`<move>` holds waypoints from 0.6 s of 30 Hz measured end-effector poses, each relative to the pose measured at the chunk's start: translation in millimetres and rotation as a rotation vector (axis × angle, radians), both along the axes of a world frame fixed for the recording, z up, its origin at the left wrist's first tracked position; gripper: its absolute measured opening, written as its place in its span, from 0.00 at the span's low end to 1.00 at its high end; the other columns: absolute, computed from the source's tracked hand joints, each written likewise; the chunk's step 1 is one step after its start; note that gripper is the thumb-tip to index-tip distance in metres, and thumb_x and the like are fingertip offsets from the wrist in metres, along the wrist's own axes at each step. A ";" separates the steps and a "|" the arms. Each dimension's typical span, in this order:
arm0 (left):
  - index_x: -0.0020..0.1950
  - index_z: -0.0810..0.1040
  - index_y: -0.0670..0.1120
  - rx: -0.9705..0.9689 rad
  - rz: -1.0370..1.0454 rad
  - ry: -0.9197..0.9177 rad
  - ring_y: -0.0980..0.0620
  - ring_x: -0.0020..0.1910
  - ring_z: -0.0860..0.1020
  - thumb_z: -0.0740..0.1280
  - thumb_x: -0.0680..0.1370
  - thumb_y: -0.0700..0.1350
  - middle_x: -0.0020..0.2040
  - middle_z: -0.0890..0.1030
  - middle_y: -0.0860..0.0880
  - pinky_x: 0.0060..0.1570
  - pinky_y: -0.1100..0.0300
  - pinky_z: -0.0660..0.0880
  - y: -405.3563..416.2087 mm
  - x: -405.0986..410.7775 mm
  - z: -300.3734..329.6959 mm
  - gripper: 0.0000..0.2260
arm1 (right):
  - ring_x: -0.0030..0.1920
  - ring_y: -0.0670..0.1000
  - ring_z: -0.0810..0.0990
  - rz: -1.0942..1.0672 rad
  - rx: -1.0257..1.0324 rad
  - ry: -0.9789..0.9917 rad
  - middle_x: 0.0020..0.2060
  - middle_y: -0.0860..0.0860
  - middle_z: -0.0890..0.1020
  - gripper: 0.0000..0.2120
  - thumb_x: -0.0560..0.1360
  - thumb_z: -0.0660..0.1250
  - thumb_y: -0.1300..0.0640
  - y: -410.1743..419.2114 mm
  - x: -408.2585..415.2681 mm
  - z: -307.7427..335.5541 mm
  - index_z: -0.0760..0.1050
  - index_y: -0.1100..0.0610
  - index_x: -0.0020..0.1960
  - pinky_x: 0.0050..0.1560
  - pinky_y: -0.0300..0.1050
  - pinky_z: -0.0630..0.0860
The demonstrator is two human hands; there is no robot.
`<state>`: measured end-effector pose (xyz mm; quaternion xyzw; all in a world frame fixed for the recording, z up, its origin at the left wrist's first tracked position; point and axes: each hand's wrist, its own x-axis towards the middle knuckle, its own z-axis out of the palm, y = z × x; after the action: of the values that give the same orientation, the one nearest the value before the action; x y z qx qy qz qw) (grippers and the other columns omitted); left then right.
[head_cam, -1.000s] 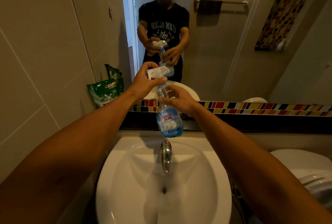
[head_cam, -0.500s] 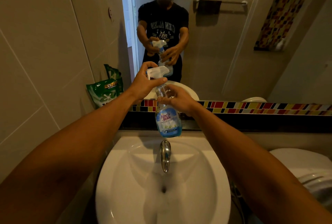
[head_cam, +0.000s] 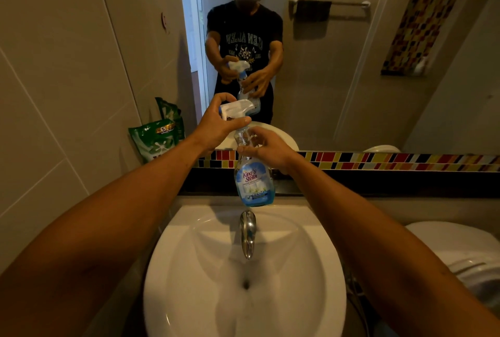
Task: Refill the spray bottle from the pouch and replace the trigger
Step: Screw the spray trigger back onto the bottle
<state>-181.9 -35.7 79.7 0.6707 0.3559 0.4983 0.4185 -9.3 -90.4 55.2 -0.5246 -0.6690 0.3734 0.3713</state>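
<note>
I hold a clear spray bottle (head_cam: 253,182) with a blue label upright above the back of the sink. Blue liquid shows only near its bottom. My right hand (head_cam: 266,147) grips the bottle's upper body and neck. My left hand (head_cam: 218,123) is closed around the white trigger head (head_cam: 236,107) sitting on top of the neck. A green refill pouch (head_cam: 157,138) stands against the tiled wall on the ledge to the left, apart from both hands.
A white basin (head_cam: 189,269) with a chrome tap (head_cam: 247,234) lies below the bottle. The mirror (head_cam: 351,66) ahead reflects a person and the bottle. A coloured mosaic strip (head_cam: 392,161) runs along the ledge. A white toilet (head_cam: 460,250) stands at the right.
The bottle and both hands have stayed almost in place over the sink; the bottle sits slightly higher than a second ago. Both grips are unchanged.
</note>
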 end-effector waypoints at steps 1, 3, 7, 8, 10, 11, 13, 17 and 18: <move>0.59 0.70 0.57 0.019 0.010 -0.003 0.46 0.53 0.79 0.78 0.71 0.45 0.59 0.76 0.46 0.42 0.61 0.79 0.6 0.3 -1.2 0.23 | 0.55 0.52 0.84 -0.004 -0.001 -0.005 0.52 0.48 0.84 0.21 0.76 0.76 0.55 0.2 -0.5 -0.1 0.77 0.55 0.67 0.60 0.54 0.83; 0.58 0.71 0.59 0.036 0.027 0.000 0.43 0.55 0.79 0.78 0.69 0.45 0.58 0.76 0.47 0.44 0.57 0.81 1.2 0.2 -3.5 0.23 | 0.55 0.53 0.84 -0.009 -0.003 -0.005 0.52 0.50 0.84 0.20 0.76 0.76 0.55 1.1 -0.2 -1.0 0.77 0.55 0.66 0.60 0.56 0.83; 0.56 0.73 0.62 -0.005 0.005 0.009 0.40 0.56 0.79 0.76 0.70 0.42 0.57 0.76 0.50 0.47 0.50 0.82 6.1 -2.4 -6.7 0.22 | 0.56 0.55 0.85 -0.004 -0.007 0.016 0.54 0.53 0.85 0.19 0.76 0.76 0.56 1.7 4.5 -2.8 0.78 0.55 0.65 0.60 0.57 0.83; 0.57 0.73 0.61 -0.019 -0.007 -0.002 0.40 0.56 0.78 0.75 0.70 0.39 0.58 0.75 0.49 0.44 0.54 0.81 5.9 -1.8 -6.4 0.22 | 0.55 0.54 0.85 0.000 -0.009 0.017 0.54 0.52 0.85 0.19 0.76 0.76 0.56 1.0 5.1 -2.8 0.77 0.55 0.65 0.60 0.56 0.83; 0.59 0.72 0.57 -0.042 -0.010 -0.020 0.44 0.54 0.77 0.73 0.71 0.36 0.58 0.75 0.47 0.39 0.61 0.77 4.9 1.4 -5.9 0.23 | 0.55 0.53 0.85 0.007 -0.010 0.015 0.53 0.51 0.85 0.19 0.76 0.76 0.57 -0.6 5.0 -2.8 0.77 0.55 0.66 0.59 0.54 0.83; 0.59 0.72 0.56 -0.048 -0.003 -0.023 0.45 0.53 0.77 0.74 0.71 0.38 0.58 0.75 0.46 0.39 0.63 0.77 3.7 3.2 -6.0 0.23 | 0.55 0.53 0.85 0.005 -0.010 0.016 0.54 0.51 0.85 0.20 0.76 0.76 0.56 -0.9 4.7 -3.1 0.77 0.56 0.66 0.59 0.54 0.83; 0.60 0.70 0.55 -0.019 0.010 -0.020 0.47 0.53 0.79 0.77 0.71 0.44 0.59 0.75 0.44 0.42 0.61 0.80 0.1 6.1 -6.4 0.23 | 0.56 0.53 0.84 -0.004 -0.011 0.002 0.56 0.52 0.85 0.22 0.76 0.76 0.55 -0.7 3.1 -2.8 0.77 0.56 0.67 0.60 0.55 0.83; 0.58 0.70 0.56 0.037 0.031 -0.015 0.43 0.57 0.78 0.79 0.69 0.48 0.60 0.75 0.44 0.48 0.54 0.82 0.5 5.4 -7.9 0.24 | 0.55 0.53 0.84 0.003 0.003 -0.015 0.55 0.52 0.85 0.21 0.77 0.76 0.55 -1.3 1.1 -1.3 0.77 0.55 0.67 0.59 0.54 0.83; 0.57 0.70 0.57 0.034 0.028 -0.021 0.43 0.57 0.78 0.79 0.69 0.46 0.60 0.75 0.46 0.48 0.55 0.81 0.5 4.5 -7.0 0.23 | 0.55 0.53 0.84 0.003 0.005 -0.011 0.54 0.52 0.85 0.20 0.77 0.76 0.55 -1.5 1.6 -1.0 0.77 0.56 0.67 0.59 0.54 0.83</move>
<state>-177.4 -35.2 72.7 0.6674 0.3523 0.5170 0.4038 -7.8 -91.9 54.1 -0.5248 -0.6725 0.3694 0.3685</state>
